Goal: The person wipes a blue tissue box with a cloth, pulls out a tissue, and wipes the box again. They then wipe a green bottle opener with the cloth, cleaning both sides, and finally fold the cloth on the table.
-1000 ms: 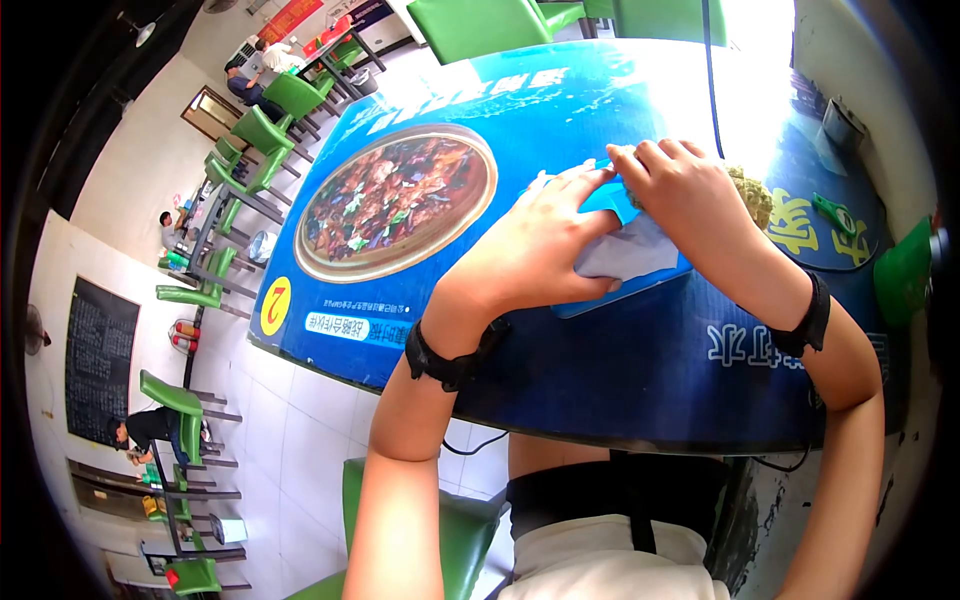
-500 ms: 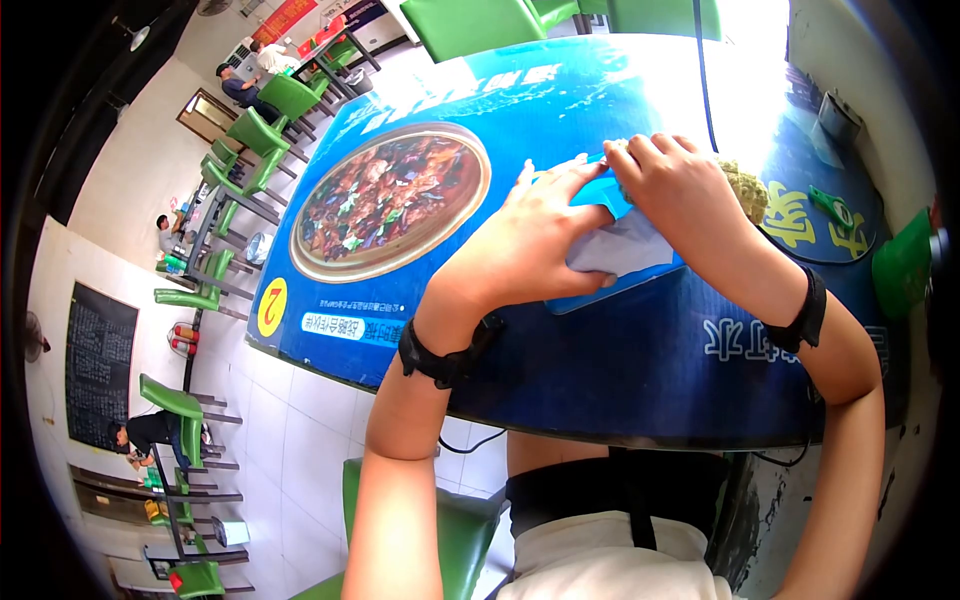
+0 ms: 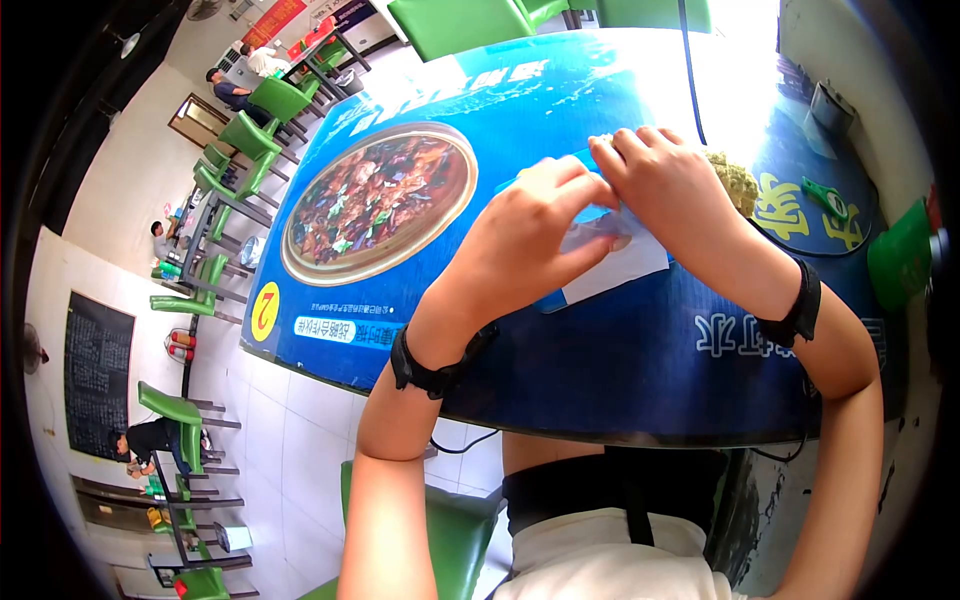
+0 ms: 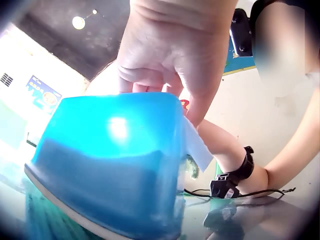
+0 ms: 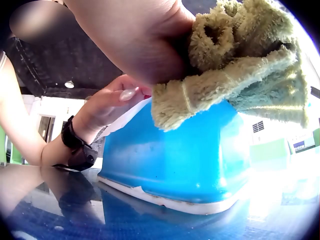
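Observation:
A blue plastic box with a pale base rim stands on the table, white paper hanging over its near side. Over the box top, my left hand has its fingers bent toward the thumb, with the paper between them. My right hand lies across the box's right part and grips a fuzzy yellow-green cloth, which drapes against the box's upper edge in the right wrist view. The right fingertips are partly hidden. In the left wrist view a corner of paper hangs beside the box.
The blue printed table carries a green-handled item, a dark cable and a metal can. A green container stands at the right edge. Green chairs and several seated people are beyond.
My left hand's spread fingers have drawn in toward the thumb, and the paper now hangs lower over the box's near side. My right hand keeps the cloth. The head view has shifted slightly.

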`<state>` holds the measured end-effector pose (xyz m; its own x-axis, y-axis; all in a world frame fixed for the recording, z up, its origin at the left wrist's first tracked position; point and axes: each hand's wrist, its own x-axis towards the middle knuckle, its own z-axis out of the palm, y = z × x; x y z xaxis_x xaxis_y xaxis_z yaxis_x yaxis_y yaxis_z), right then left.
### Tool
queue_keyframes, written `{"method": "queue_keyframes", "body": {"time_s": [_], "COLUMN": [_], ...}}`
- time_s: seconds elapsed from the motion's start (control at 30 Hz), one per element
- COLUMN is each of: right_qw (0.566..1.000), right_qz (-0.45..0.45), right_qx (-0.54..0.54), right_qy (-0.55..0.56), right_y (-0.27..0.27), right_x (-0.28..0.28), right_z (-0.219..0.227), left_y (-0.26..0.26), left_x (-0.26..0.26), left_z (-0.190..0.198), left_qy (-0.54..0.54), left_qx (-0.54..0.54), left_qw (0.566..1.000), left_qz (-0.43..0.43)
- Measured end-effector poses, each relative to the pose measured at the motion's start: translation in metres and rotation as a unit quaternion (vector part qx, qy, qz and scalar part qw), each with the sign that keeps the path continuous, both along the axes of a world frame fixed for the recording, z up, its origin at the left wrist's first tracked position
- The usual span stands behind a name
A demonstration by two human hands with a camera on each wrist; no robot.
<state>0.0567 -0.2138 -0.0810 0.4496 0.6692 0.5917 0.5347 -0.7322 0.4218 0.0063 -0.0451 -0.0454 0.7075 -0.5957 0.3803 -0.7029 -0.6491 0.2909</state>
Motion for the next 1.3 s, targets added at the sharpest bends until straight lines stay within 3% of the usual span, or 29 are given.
{"method": "queue_keyframes", "body": {"time_s": [0.2, 0.27, 0.33, 0.37, 0.43, 0.53, 0.63, 0.67, 0.9, 1.0, 1.3], "right_qw": [0.993, 0.961, 0.868, 0.819, 0.679, 0.53, 0.439, 0.439, 0.466, 0.457, 0.49], "right_qz": [0.062, 0.128, 0.212, 0.249, 0.208, 0.184, 0.202, 0.239, 0.21, 0.217, 0.243], "right_qx": [0.051, 0.149, 0.281, 0.284, 0.396, 0.47, 0.499, 0.482, 0.511, 0.513, 0.491], "right_qy": [0.081, 0.195, 0.351, 0.431, 0.582, 0.682, 0.72, 0.719, 0.691, 0.693, 0.678], "right_y": [-0.008, -0.016, -0.027, -0.035, -0.047, -0.055, -0.057, -0.056, -0.057, -0.057, -0.056], "right_x": [0.012, 0.027, 0.055, 0.069, 0.061, 0.062, 0.076, 0.076, 0.078, 0.079, 0.07], "right_z": [0.003, 0.009, 0.005, 0.01, 0.02, 0.011, -0.007, -0.008, -0.016, -0.018, -0.016], "left_y": [-0.008, -0.009, -0.013, -0.015, -0.017, -0.017, -0.016, -0.016, -0.015, -0.015, -0.011], "left_x": [-0.003, -0.001, -0.005, -0.006, -0.008, -0.007, -0.006, -0.006, -0.006, -0.006, -0.005], "left_z": [-0.009, -0.01, -0.008, -0.006, -0.005, -0.007, -0.008, -0.008, -0.012, -0.013, -0.011], "left_qy": [0.056, 0.06, 0.073, 0.075, 0.078, 0.08, 0.097, 0.105, 0.113, 0.119, 0.159], "left_qx": [-0.016, -0.022, -0.023, -0.017, -0.006, -0.015, -0.019, -0.021, -0.02, -0.023, -0.031], "left_qw": [0.998, 0.998, 0.997, 0.997, 0.997, 0.997, 0.995, 0.994, 0.993, 0.992, 0.987], "left_qz": [-0.002, -0.016, 0.004, 0.004, 0.017, 0.017, 0.017, 0.017, 0.02, 0.02, 0.021]}}
